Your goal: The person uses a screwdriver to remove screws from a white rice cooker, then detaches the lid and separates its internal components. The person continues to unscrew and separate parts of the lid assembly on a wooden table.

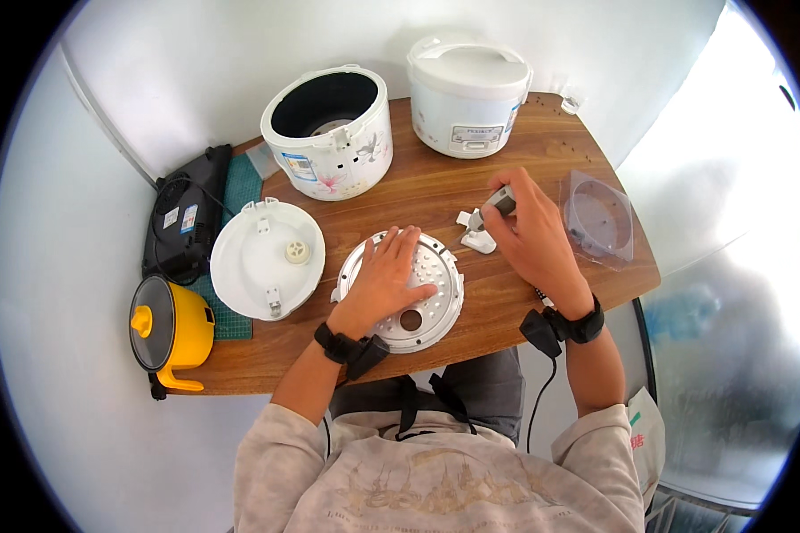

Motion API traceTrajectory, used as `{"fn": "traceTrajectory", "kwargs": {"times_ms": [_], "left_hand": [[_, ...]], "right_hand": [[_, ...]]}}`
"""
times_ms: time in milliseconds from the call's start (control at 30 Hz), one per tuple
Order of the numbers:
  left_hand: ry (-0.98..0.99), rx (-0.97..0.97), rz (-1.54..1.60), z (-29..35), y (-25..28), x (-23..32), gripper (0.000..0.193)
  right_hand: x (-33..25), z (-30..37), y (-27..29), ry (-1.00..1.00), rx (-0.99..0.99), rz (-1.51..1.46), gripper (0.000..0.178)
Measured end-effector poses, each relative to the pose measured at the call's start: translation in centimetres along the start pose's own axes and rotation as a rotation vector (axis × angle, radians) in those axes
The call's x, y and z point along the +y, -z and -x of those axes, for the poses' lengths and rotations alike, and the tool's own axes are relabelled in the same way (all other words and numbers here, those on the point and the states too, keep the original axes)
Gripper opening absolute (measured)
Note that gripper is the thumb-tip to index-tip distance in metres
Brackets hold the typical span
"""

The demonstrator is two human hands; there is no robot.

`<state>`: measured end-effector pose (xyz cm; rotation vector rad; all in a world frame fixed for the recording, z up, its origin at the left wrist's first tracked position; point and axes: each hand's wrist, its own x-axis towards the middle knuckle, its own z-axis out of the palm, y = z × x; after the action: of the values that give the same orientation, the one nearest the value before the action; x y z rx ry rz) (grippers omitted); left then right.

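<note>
My left hand (382, 277) lies with its fingers spread flat on a round rice-cooker lid plate (443, 302), silvery and dimpled inside a white rim, with a round hole near its lower part. In my right hand (535, 238) is a grey and black pen-shaped screwdriver (498, 206). The tool slants down to the left, its thin tip near the plate's upper right edge; whether it touches anything cannot be made out. Under it sits a small white plastic piece (481, 242). Left of the plate rests a white lid shell (242, 253), its hollow side up, with a cream round valve (297, 252) inside.
An open, lidless rice cooker (356, 160) and a closed white one (467, 98) stand at the back. At left are a yellow pot (189, 324), a black appliance (182, 222) and a green cutting mat (237, 326). A clear plastic tray (598, 218) holding small parts lies right.
</note>
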<state>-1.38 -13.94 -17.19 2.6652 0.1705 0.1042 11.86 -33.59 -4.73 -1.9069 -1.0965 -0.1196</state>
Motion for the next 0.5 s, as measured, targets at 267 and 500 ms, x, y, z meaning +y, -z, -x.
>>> {"fn": "traceTrajectory", "kwargs": {"times_ms": [267, 500], "left_hand": [[-0.045, 0.043, -0.037, 0.1, -0.5, -0.7, 0.088], [-0.027, 0.015, -0.050, 0.2, -0.1, -0.2, 0.082]], "right_hand": [[-0.1, -0.9, -1.3, 0.031, 0.004, 0.023, 0.021], [0.3, -1.3, -1.9, 0.106, -0.011, 0.165, 0.031]]}}
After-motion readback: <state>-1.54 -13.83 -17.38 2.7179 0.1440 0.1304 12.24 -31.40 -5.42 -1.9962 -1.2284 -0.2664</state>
